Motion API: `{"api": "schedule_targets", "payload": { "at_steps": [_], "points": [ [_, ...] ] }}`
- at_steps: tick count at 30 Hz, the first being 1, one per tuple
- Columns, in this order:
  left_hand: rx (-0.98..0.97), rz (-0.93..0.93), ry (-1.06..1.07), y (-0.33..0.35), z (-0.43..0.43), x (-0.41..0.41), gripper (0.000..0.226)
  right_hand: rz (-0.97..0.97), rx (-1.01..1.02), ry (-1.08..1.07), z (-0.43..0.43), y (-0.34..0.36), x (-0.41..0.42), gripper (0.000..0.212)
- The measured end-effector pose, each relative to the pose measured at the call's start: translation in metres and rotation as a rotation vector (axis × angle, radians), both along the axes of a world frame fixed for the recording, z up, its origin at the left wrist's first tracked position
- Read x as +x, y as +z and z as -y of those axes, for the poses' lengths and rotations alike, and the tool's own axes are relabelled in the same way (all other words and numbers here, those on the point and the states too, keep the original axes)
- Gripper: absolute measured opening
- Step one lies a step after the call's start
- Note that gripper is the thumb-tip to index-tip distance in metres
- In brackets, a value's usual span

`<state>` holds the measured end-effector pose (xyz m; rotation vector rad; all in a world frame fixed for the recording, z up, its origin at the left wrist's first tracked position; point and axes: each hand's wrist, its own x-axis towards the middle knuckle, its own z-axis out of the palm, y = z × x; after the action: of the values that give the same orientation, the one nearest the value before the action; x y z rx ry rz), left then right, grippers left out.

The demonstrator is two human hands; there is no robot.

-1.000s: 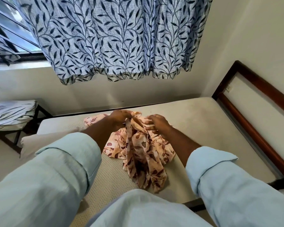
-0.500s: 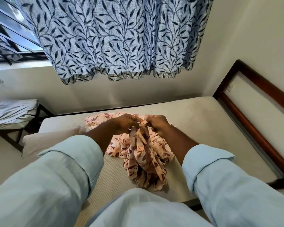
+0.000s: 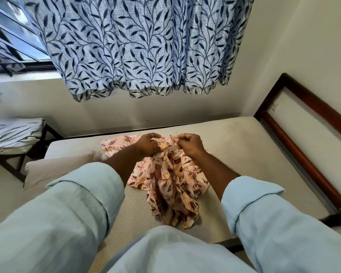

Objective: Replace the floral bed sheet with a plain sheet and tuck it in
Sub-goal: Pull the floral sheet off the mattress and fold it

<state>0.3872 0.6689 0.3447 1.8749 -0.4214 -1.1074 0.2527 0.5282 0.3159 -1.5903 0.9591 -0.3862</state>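
Observation:
The floral sheet [image 3: 171, 186], peach with brown leaves, lies bunched in a heap on the bare cream mattress [image 3: 244, 154]. My left hand [image 3: 148, 143] grips the cloth's upper edge with curled fingers. My right hand [image 3: 189, 143] pinches the same edge just to the right, a short gap between the two hands. The bundle hangs down from both hands towards me. A folded pale grey sheet [image 3: 12, 134] rests on a dark stool at the left.
A cream pillow [image 3: 53, 172] lies at the mattress's left end. A dark wooden bed frame [image 3: 307, 154] runs along the right side against the wall. A blue leaf-print curtain [image 3: 136, 46] hangs over the far wall, with a window [image 3: 12, 40] at upper left.
My hands have drawn slightly apart along the sheet's edge, the right one shifting right. The bundle has stayed in the same spot on the mattress.

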Motion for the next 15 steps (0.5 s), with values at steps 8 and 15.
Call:
{"api": "schedule_targets", "payload": {
  "at_steps": [8,15],
  "points": [
    [0.009,0.161,0.069,0.0008,0.0006,0.0015,0.074,-0.041,-0.154,-0.060,-0.0005,-0.0045,-0.0005,0.013],
    [0.075,-0.040,0.174,-0.0044,0.0064,-0.0018,0.054,0.019,-0.043,-0.095,-0.0045,-0.0018,0.0019,0.012]
  ]
}}
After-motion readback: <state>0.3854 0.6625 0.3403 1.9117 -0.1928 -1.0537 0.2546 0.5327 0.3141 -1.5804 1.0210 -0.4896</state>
